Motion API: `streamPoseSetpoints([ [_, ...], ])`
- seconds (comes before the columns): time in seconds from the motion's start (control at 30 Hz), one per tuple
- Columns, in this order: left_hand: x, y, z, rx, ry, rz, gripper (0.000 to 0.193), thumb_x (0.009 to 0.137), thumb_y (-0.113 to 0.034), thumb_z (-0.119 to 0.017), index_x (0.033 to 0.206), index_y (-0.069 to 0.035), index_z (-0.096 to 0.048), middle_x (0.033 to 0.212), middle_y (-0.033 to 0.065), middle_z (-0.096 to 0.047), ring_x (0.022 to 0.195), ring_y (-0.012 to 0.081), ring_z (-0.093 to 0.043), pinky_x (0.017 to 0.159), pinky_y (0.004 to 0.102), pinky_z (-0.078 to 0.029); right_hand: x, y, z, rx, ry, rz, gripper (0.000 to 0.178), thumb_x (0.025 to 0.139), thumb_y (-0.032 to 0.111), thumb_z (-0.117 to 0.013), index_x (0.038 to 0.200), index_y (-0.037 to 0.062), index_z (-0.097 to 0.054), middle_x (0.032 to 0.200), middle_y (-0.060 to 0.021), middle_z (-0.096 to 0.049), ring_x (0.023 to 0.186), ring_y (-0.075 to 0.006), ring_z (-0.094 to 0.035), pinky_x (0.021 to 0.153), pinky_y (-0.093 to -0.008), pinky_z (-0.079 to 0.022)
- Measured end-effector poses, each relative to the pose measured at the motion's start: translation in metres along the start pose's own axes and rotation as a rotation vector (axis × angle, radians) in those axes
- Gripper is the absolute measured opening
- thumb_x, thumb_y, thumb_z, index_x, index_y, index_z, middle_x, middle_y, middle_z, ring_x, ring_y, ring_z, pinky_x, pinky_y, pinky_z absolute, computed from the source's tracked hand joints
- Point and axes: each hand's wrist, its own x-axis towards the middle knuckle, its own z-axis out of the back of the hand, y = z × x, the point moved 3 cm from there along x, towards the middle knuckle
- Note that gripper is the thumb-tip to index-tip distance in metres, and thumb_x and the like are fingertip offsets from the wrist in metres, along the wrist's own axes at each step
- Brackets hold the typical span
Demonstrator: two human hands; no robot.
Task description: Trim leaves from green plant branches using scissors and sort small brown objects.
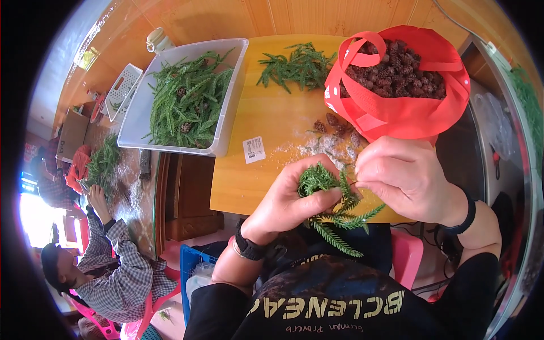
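Green pine sprigs [343, 226], gathered in a bunch above the near edge of the wooden surface [229, 190], sit in the left hand [292, 198], whose fingers curl around them while the thumb presses across the front. Needle tips fan out toward the near right. Just to the right, the right hand [405, 175] has thumb and forefinger pinched together on a thin dark strand [353, 182] at the bunch's edge, its other fingers folded in. Beyond the hands, white flakes [340, 148] and a few loose pine cones [334, 124] lie near a red bag [391, 122] full of cones at the far right. At the far left, a translucent plastic bin [224, 122] holds more sprigs.
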Motion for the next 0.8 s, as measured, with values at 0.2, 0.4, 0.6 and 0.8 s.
streamPoseSetpoints([
  [0.2,0.005,0.005,-0.006,-0.159,0.030,0.012,0.014,0.077,-0.009,-0.059,0.088,-0.002,-0.053,0.094,0.0162,-0.062,0.078,0.0137,-0.058,0.066,0.0256,-0.047,-0.004,-0.010,0.005,0.156,0.044,-0.068,0.014,0.071,-0.001,-0.068,0.081,0.0025,-0.059,0.084,-0.0073,-0.061,0.069,-0.0177,-0.060,0.059,-0.0259,-0.046],
  [0.4,0.008,0.009,-0.003,-0.030,0.000,-0.137,0.011,0.079,-0.006,-0.057,0.088,-0.002,-0.051,0.100,0.0203,-0.061,0.085,0.0176,-0.059,0.076,0.0302,-0.048,-0.041,-0.040,0.001,0.266,0.113,-0.544,0.020,0.078,0.004,-0.063,0.097,0.0023,-0.058,0.087,-0.0032,-0.063,0.074,-0.0070,-0.057,0.060,-0.0200,-0.042],
  [0.6,0.010,0.012,0.000,0.005,-0.038,-0.236,0.018,0.079,-0.003,-0.062,0.095,0.000,-0.054,0.101,0.0109,-0.063,0.093,0.0132,-0.056,0.082,0.0279,-0.045,-0.111,-0.074,-0.030,-0.283,0.146,-0.600,0.037,0.070,0.011,-0.069,0.103,0.0040,-0.053,0.098,-0.0124,-0.057,0.094,-0.0295,-0.055,0.078,-0.0373,-0.044],
  [0.8,0.008,0.015,0.005,-0.009,-0.092,-0.211,0.029,0.079,-0.011,-0.066,0.101,0.000,-0.051,0.103,0.0117,-0.058,0.090,0.0163,-0.057,0.080,0.0298,-0.047,-0.134,-0.080,-0.042,-0.248,0.178,-0.794,0.070,0.060,0.012,-0.076,0.120,0.0067,-0.041,0.113,-0.0164,-0.049,0.104,-0.0344,-0.050,0.090,-0.0391,-0.040],
])
